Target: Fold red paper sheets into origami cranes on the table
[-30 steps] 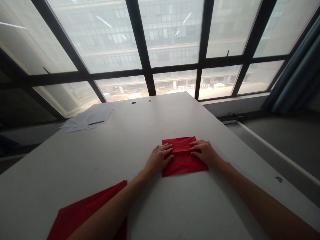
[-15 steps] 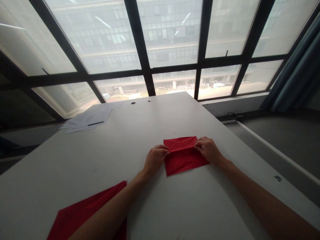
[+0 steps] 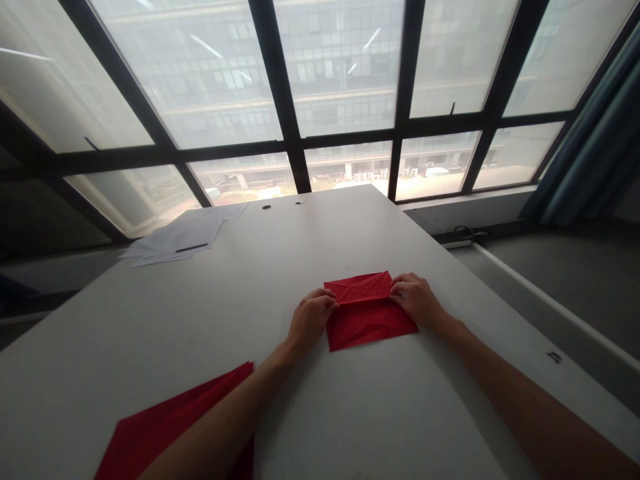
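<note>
A folded red cloth [image 3: 373,323] lies on the white table, creased, with a raised fold running across its middle between my two hands. My left hand [image 3: 311,313] is closed on the left end of that fold, thumb and fingers pinched together. At the right end, my right hand [image 3: 416,300] pinches the same fold near the cloth's edge. The near half lies flat toward me, and the far half is turned up beyond the fold. A second red cloth [image 3: 165,427], larger in view, rests at the lower left, partly hidden under my left forearm.
Several white paper sheets [image 3: 175,230] with a dark pen [image 3: 191,247] on them lie at the table's far left. Two small round holes sit near the far edge. Small dark marks [image 3: 554,357] show near the right edge. Windows and a blue curtain [image 3: 585,140] stand beyond.
The red cloth has shifted slightly to the left, its far left corner too. Both hands stay at the ends of the fold, nearly unmoved. The second cloth has not moved.
</note>
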A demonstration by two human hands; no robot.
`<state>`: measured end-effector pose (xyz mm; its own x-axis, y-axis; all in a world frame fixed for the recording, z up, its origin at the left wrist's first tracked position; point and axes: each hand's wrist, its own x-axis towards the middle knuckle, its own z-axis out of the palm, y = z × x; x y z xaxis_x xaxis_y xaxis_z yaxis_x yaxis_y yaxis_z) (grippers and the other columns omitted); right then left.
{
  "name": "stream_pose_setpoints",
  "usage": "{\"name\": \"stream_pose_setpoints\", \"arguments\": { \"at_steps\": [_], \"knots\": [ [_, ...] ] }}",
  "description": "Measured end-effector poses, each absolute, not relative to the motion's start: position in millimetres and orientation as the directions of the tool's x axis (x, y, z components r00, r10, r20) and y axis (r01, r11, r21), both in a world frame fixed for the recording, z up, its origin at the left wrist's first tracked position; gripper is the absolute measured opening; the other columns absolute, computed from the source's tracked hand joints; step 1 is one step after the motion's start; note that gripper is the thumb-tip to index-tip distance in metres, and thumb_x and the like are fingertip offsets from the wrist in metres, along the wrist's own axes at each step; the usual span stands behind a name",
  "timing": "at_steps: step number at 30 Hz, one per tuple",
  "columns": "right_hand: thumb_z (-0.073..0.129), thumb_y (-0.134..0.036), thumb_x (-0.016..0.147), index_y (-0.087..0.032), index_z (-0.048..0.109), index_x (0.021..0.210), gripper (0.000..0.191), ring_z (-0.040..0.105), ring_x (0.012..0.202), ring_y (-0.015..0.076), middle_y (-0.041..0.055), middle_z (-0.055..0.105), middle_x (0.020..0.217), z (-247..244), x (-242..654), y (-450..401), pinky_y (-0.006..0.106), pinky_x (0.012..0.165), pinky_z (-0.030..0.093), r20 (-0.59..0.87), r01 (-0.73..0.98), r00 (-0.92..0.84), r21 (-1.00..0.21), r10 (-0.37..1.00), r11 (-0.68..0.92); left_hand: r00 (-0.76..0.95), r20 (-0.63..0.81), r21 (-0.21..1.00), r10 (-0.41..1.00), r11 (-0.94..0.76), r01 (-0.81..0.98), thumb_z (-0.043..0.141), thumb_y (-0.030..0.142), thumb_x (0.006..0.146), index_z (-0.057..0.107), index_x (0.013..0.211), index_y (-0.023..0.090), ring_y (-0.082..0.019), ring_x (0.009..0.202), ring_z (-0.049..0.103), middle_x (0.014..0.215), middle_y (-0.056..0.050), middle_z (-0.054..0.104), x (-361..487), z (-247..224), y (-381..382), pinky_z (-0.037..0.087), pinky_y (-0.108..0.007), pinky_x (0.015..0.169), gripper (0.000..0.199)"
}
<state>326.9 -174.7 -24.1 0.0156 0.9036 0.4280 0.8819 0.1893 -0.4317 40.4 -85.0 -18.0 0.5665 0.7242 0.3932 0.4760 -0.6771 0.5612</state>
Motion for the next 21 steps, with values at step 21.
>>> {"name": "stream_pose_setpoints", "arguments": {
  "at_steps": [21],
  "knots": [
    [0.054,-0.019,0.093,-0.03,0.071,0.108,0.025,0.055,0.12,0.0257,0.0039,0.066,0.126,-18,299,-183,0.048,0.102,0.032,0.314,0.863,-0.165,-0.414,0.935,0.291,0.645,0.506,0.4,0.573,-0.818,0.413,0.054,0.027,0.096,0.072,0.088,0.023,-0.017,0.084,0.069,0.093,-0.002,0.076,43,-1,-101,0.047,-0.031,0.084,0.02]
  ]
}}
